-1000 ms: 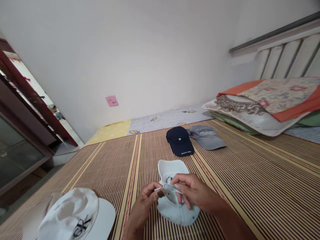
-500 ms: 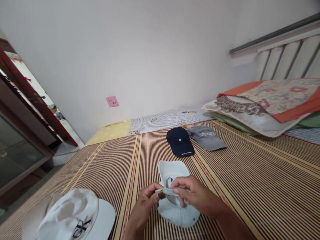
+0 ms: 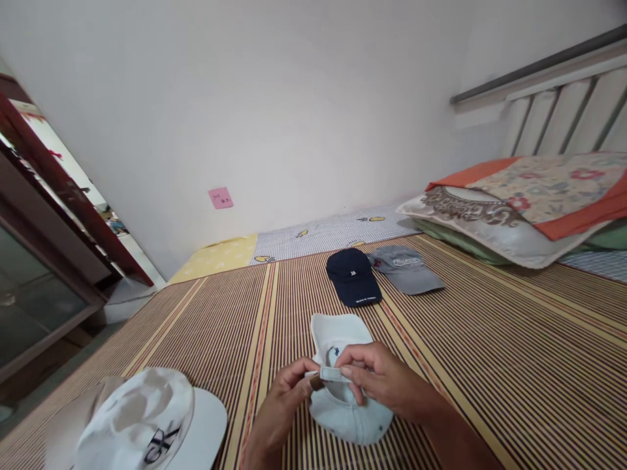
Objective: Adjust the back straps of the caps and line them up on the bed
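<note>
A pale blue baseball cap lies on the striped mat in front of me, its back strap turned up and its brim pointing away. Between finger and thumb, my left hand pinches the left end of the strap, by a brown tab. My right hand is closed on the strap's other side, with some fingertips reaching under it inside the opening. Just beyond are a navy cap and a grey cap, side by side and touching.
At the lower left a white cap with black letters rests against a beige cap. Pillows are stacked at the right by the headboard. A wall bearing a pink note rises behind the bed.
Almost nothing differs. Both hands keep their grip on the strap, and the caps stay where they were.
</note>
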`<state>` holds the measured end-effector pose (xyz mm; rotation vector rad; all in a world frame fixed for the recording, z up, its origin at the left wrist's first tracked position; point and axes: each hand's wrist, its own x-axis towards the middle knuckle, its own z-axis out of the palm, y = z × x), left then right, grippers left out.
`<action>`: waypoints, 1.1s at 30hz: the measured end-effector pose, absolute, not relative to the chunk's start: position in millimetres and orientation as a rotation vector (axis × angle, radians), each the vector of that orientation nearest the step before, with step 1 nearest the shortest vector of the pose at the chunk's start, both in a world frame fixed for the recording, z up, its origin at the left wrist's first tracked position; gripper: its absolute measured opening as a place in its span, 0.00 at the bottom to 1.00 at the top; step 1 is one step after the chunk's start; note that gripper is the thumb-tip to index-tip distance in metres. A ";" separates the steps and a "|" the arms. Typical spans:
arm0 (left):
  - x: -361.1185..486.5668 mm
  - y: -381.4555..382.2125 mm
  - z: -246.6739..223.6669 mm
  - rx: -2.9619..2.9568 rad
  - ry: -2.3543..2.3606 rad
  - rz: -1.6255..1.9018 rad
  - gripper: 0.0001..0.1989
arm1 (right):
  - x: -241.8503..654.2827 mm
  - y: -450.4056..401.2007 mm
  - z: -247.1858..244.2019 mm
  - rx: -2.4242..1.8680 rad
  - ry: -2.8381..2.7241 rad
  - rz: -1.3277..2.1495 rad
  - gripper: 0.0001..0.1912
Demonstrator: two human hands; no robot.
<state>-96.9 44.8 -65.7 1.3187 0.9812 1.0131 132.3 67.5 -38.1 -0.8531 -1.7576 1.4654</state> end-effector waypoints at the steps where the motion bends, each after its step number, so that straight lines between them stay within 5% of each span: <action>1: -96.7 44.8 -65.3 1.313 0.993 1.008 0.13 | 132.7 67.5 -38.6 -0.857 -1.755 1.456 0.11; 33: -92.0 45.8 -63.5 1.387 0.982 0.958 0.18 | 132.8 60.4 -27.5 -0.929 -1.947 1.240 0.08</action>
